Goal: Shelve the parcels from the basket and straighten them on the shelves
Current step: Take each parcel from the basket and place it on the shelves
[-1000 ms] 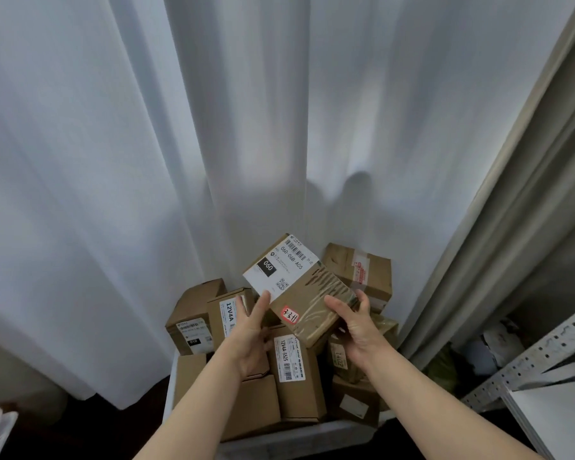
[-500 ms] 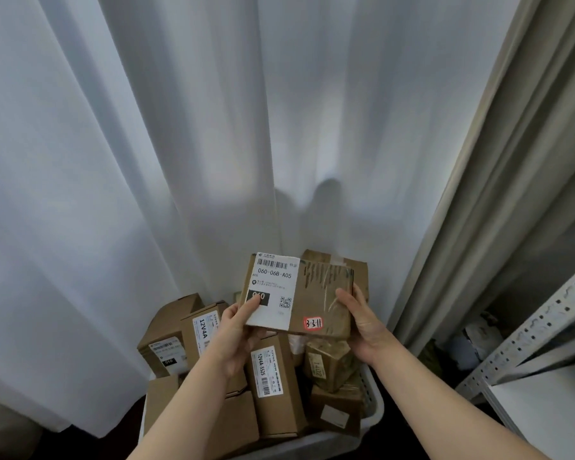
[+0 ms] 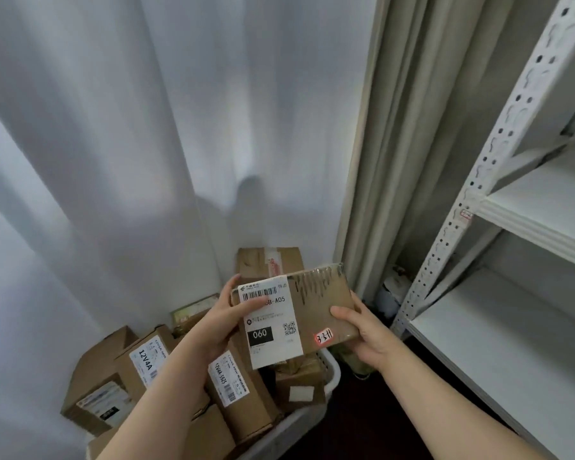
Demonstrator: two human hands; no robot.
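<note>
Left hand [image 3: 224, 322] and right hand [image 3: 365, 336] grip parcel [image 3: 319, 313], fingers probably curled behind.

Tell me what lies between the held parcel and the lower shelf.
Head view: the right hand gripping the parcel by its right edge, then a gap of dark floor before the lower shelf.

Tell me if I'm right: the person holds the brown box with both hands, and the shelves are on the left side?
Not quite. The shelves stand on the right side, not the left, as the head view shows. The rest is right: the left hand and the right hand both hold the brown box.
</note>
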